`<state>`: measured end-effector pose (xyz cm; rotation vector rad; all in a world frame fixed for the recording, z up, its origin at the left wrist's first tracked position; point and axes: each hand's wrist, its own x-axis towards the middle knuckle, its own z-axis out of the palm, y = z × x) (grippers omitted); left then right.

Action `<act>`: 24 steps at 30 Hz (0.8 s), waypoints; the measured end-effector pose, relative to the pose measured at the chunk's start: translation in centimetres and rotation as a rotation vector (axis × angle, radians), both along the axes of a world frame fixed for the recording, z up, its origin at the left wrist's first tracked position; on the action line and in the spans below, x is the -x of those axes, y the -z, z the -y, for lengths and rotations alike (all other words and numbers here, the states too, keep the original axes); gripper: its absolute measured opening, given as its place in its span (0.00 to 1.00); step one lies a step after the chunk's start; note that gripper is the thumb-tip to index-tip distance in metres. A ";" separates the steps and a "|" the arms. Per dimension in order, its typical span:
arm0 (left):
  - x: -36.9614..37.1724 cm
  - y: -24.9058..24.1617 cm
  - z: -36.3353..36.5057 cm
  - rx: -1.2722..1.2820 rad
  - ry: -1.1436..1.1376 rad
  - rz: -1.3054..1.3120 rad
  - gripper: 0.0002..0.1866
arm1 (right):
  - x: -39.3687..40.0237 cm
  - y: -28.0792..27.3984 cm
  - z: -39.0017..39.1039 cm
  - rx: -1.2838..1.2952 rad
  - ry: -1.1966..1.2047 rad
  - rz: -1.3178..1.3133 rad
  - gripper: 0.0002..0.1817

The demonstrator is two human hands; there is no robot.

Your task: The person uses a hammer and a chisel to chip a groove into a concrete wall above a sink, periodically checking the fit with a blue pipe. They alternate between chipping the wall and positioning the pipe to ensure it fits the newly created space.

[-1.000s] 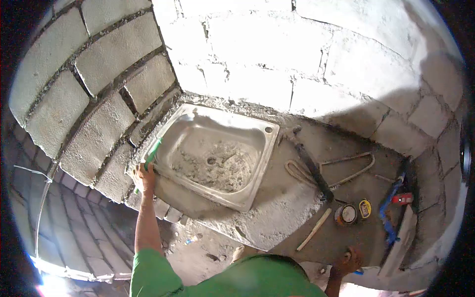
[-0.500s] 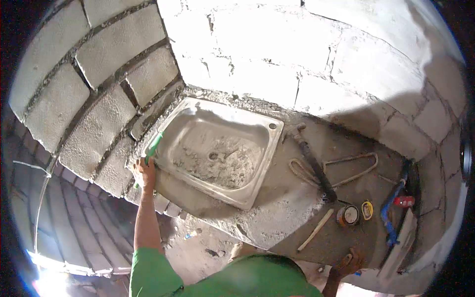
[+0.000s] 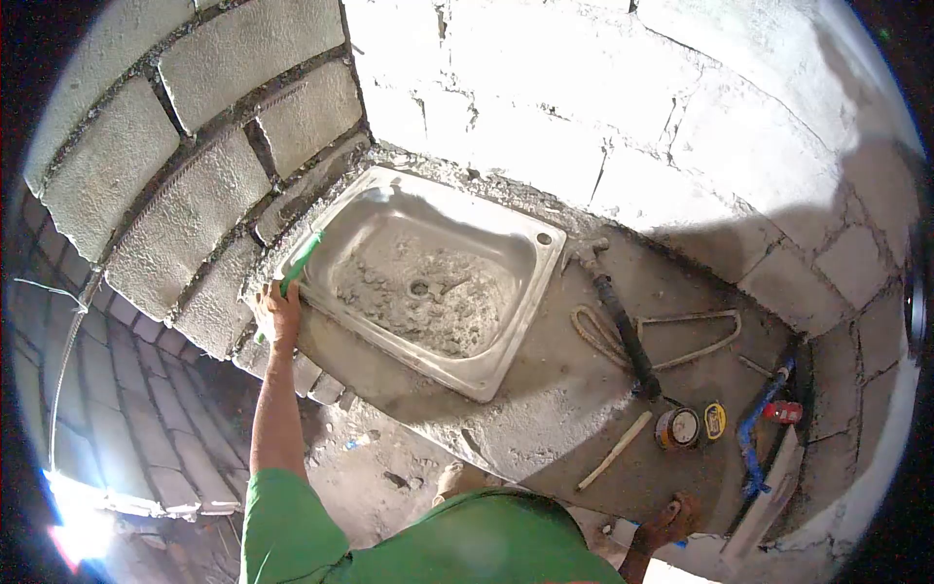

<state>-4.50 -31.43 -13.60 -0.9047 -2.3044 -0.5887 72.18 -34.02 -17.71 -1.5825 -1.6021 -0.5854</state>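
My left hand (image 3: 277, 313) is closed around a green tool (image 3: 303, 261), whose tip rests at the left rim of a metal sink (image 3: 490, 375). Loose grey mortar or rubble (image 3: 438, 300) lies in the basin around the drain hole. At the counter's front edge is my right hand (image 3: 671, 518), its fingers bent; a small blue item (image 3: 681, 542) shows beside it, and whether the hand holds anything is unclear.
Right of the sink lie a tap (image 3: 589, 249), a black pipe (image 3: 626, 336), a bent rod loop (image 3: 696, 341), a stick (image 3: 615, 451), a round tin (image 3: 678, 427), a yellow-black item (image 3: 715, 420), a blue hose (image 3: 751, 438) and a red item (image 3: 782, 413). Block walls (image 3: 209, 185) stand behind and left.
The camera view has shifted slightly. My left hand stays on the green tool at the sink's left rim. My right hand remains near the counter's front edge.
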 end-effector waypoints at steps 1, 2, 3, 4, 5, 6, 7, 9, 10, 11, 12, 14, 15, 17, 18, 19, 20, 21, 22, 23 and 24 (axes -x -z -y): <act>-0.2 -0.3 0.0 0.005 -0.009 0.008 0.21 | 0.3 -0.3 0.1 -0.001 0.000 -0.001 0.17; -0.3 -0.4 -0.1 0.010 -0.018 0.016 0.20 | 0.6 -0.8 0.2 0.020 -0.033 -0.054 0.18; -0.2 -0.3 -0.1 0.010 -0.017 0.015 0.20 | 1.1 -1.4 0.3 0.040 -0.066 -0.106 0.18; 0.0 0.0 -0.1 -0.014 -0.008 -0.024 0.18 | 1.1 -1.3 0.3 0.040 -0.065 -0.107 0.18; 0.2 0.3 -0.2 -0.037 0.001 -0.063 0.17 | 0.9 -1.2 0.3 0.035 -0.066 -0.108 0.18; 0.1 0.1 -0.1 -0.035 0.002 -0.063 0.17 | 0.7 -1.0 0.4 0.032 -0.067 -0.109 0.18; 0.0 0.0 -0.1 -0.027 0.007 -0.058 0.16 | 0.2 -0.4 0.3 0.033 -0.066 -0.109 0.18; -0.3 0.0 0.0 -0.017 0.009 -0.049 0.16 | -0.6 0.5 0.0 -0.039 -0.038 -0.006 0.19; -0.3 -0.1 0.0 -0.024 0.022 -0.029 0.16 | -0.6 0.5 0.0 -0.038 -0.040 -0.003 0.19; -0.2 -0.1 0.0 -0.032 0.034 -0.009 0.16 | -0.6 0.4 0.0 -0.033 -0.032 0.018 0.19; 0.1 0.1 -0.1 -0.033 0.032 -0.005 0.16 | -0.5 0.3 0.0 -0.027 -0.023 0.040 0.19; 0.8 1.0 0.1 -0.035 -0.028 -0.082 0.17 | -2.1 2.6 0.5 0.080 0.065 -0.033 0.18; 1.1 1.3 0.4 -0.036 -0.029 -0.078 0.17 | -3.3 3.3 0.5 0.180 0.155 -0.113 0.17; 1.9 1.2 0.3 -0.134 0.000 -0.152 0.17 | -8.6 1.9 -1.2 0.280 0.094 0.183 0.16; -0.8 -1.7 -0.7 -0.278 0.003 -0.065 0.17 | -3.8 -4.2 -1.9 0.237 -0.065 -0.365 0.16; -2.0 -3.9 -1.5 -0.242 0.060 0.000 0.17 | -2.0 -7.0 -4.1 0.219 -0.126 -0.389 0.16; -3.7 -5.4 -2.9 -0.292 0.134 0.063 0.17 | -0.2 -9.8 -6.2 0.202 -0.187 -0.414 0.17; -5.2 -6.8 -4.6 -0.343 0.201 0.131 0.16 | 0.0 -10.4 -8.8 0.348 -0.184 -0.123 0.19; -6.4 -8.1 -6.1 -0.290 0.268 0.298 0.17 | 0.8 -11.6 -11.3 0.443 -0.210 0.168 0.21; -7.1 -9.1 -7.7 -0.238 0.333 0.465 0.17 | 3.0 -12.1 -13.5 0.574 -0.286 0.118 0.23; -6.8 -8.5 -9.6 -0.202 0.410 0.496 0.17 | 5.9 -13.2 -15.7 0.708 -0.353 0.061 0.24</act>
